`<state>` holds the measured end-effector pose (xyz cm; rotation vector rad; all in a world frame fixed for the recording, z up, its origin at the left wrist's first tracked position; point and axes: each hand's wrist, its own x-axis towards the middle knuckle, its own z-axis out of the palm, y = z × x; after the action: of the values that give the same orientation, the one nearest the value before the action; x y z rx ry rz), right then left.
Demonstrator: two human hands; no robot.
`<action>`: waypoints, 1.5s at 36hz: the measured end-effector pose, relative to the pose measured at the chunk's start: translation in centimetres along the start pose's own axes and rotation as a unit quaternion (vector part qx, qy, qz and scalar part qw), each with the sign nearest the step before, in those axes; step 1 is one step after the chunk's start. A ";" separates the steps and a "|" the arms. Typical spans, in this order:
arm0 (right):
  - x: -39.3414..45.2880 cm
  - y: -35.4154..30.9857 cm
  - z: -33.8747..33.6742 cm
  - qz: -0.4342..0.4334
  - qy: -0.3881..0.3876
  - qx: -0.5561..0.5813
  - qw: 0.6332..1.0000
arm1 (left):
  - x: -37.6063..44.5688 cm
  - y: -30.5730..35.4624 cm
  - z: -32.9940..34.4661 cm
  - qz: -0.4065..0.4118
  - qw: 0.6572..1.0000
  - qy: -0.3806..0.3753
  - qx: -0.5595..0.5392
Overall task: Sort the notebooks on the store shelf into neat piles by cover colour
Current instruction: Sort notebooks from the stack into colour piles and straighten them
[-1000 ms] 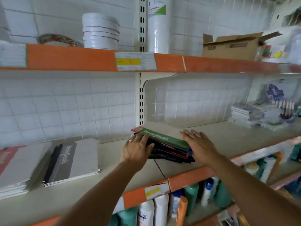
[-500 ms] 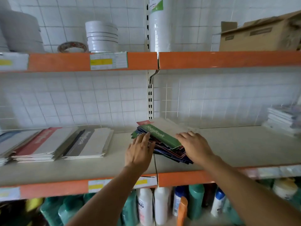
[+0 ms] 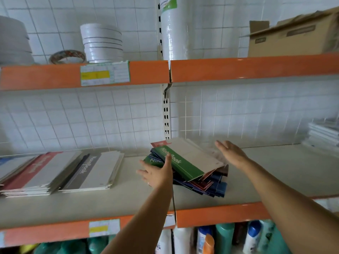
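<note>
Bright, even light; soft blur, edges bowed.

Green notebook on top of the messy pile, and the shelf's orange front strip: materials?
Green notebook: looks like thin card with a matte printed cover; it lies tilted and its edge is thin. Orange front strip: likely painted metal or plastic; glossy, with highlights.

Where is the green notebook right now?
The green notebook lies on top of the messy mixed pile in the middle of the shelf, between the left hand and right hand.
</note>
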<state>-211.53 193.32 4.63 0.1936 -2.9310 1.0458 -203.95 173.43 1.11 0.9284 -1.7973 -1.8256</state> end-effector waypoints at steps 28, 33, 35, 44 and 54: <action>5.6 -3.2 2.0 0.169 -0.272 -0.173 0.932 | 5.8 0.8 -0.3 -0.147 0.963 -0.188 -0.125; 3.8 -4.9 2.9 0.189 -0.251 -0.172 0.934 | 7.6 1.3 -1.4 -0.128 0.967 -0.209 -0.072; 3.2 -5.2 3.2 0.184 -0.245 -0.157 0.939 | 7.4 1.4 -1.5 -0.122 0.967 -0.212 -0.070; -0.6 -6.2 4.2 -0.159 0.063 -0.299 0.939 | 5.9 1.1 -0.9 -0.061 0.991 -0.112 -0.046; -5.0 -8.1 3.6 -0.196 -0.200 -0.297 0.913 | 1.9 1.1 -3.0 0.038 0.991 -0.125 0.020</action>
<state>-205.46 185.33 6.64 1.0173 -3.1692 0.0410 -203.32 169.93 1.99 0.6591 -1.9932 -1.9356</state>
